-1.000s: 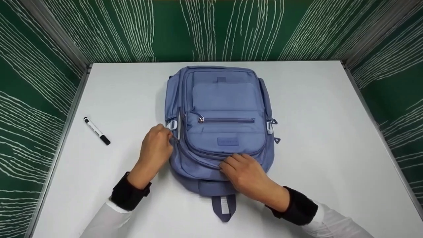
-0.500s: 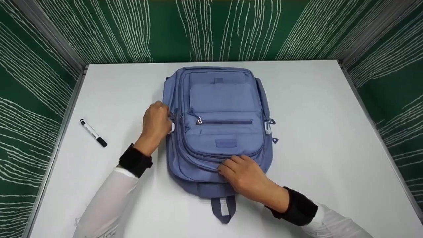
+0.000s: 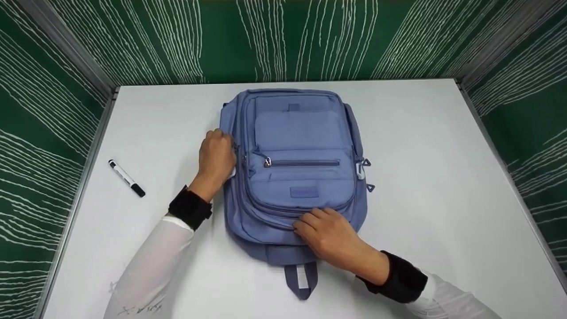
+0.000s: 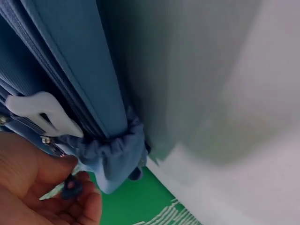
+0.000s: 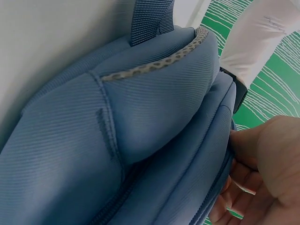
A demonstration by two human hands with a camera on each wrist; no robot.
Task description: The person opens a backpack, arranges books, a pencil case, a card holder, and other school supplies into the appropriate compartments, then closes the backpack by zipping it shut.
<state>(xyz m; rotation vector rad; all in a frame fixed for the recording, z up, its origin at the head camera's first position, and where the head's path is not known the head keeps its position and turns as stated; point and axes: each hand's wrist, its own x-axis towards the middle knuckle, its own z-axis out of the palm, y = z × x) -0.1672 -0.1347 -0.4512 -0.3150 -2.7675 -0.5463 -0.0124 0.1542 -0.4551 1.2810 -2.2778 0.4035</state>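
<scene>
A blue backpack point(image 3: 301, 130) lies front up on the white table, its loop handle point(image 3: 301, 281) toward the person. At its left side, the left hand point(image 3: 216, 157) pinches a zipper pull point(image 4: 71, 187) between thumb and fingers. Close above that thumb is a white plastic clip point(image 4: 44, 112) on the bag's side. The right hand point(image 3: 330, 235) grips the fabric along the lower front edge, thumb and fingers on either side of it in the right wrist view. A front pocket zipper point(image 3: 303, 163) runs across the bag. The left fingertips are hidden in the head view.
To the left of the bag a black-and-white marker point(image 3: 126, 178) lies on the table point(image 3: 443, 177). Green walls point(image 3: 221, 44) with white wavy lines rise behind the table and on both sides. Triangular zipper pulls point(image 3: 370, 188) stick out at the bag's right side.
The left hand has moved up along the bag's left side with the zipper pull, and the gap in the zipper there has closed. The right hand has stayed at the lower front edge.
</scene>
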